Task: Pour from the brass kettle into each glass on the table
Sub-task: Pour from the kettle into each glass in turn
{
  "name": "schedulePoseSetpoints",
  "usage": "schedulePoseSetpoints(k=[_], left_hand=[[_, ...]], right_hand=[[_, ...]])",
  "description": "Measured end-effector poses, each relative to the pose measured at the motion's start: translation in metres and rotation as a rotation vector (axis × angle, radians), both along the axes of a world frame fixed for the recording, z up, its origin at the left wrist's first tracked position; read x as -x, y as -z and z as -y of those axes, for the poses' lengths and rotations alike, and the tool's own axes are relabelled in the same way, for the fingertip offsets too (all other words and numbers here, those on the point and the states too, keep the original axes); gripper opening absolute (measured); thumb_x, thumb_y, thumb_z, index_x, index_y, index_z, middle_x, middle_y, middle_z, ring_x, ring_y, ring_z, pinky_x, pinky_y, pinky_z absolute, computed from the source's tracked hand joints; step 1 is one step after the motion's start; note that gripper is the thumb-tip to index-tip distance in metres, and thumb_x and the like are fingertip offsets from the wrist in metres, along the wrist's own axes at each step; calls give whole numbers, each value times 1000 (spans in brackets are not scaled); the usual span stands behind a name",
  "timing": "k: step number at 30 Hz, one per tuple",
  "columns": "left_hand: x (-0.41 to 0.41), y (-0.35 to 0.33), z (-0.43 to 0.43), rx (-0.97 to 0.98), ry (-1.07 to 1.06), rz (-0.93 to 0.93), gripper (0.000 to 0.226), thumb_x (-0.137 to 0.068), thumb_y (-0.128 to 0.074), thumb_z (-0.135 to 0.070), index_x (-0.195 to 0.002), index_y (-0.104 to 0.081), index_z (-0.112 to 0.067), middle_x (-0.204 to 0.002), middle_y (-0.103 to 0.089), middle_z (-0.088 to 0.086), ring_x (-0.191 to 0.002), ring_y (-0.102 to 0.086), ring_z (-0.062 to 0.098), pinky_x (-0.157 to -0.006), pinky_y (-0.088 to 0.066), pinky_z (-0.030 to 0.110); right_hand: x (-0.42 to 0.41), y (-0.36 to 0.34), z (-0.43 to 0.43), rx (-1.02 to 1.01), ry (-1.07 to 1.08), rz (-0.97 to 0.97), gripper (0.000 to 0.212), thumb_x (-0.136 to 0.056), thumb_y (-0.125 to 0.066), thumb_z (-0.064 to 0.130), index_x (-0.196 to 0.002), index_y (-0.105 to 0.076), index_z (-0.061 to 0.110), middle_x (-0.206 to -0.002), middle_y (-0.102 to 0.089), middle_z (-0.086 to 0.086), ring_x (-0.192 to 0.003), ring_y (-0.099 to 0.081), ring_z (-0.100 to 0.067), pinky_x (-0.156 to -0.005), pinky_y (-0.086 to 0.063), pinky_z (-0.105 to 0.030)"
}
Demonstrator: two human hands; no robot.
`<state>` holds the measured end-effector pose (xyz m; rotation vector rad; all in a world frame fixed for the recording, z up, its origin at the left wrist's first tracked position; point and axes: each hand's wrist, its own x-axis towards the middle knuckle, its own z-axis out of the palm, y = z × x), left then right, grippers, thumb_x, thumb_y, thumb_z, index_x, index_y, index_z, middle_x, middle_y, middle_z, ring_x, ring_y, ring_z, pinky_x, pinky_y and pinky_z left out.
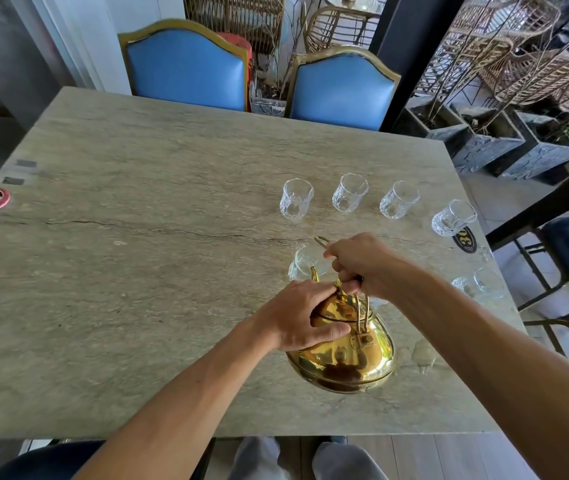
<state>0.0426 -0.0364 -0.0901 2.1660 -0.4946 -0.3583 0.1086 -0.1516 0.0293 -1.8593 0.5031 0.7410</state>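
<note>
Brass kettle [345,355] at 4 o'clock part of stone table [137,271], tilted toward 12 o'clock. Right hand [362,265] curled tight round top of handle [361,306]. Left hand [304,313] lies on lid [340,308], fingers pressing flat, thumb along kettle shoulder. Spout [314,273] over rim of nearest glass [302,261], at kettle's 11 o'clock; its content cannot tell. Four cut glasses [349,192] in arc from 12 to 2 o'clock, upright, look empty. Blurred glass [480,284] at 2 o'clock, near table edge. Wet patch [421,355] at kettle's 3 o'clock.
</note>
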Motion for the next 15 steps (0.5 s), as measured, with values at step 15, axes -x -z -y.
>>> schedulePoseSetpoints(k=[15], left_hand=[[5,-6,1,4,7,6,85,-81,-45,-78,-147,-52,-24,-115,-66,-7,-103,-54,11,-105,-36,25]], right_hand=[[0,1,2,12,-9,-6,28,-98,-47,1,-121,-55,-12,-54,-40,-5,-30,-29,-7,-32,-24,-17]])
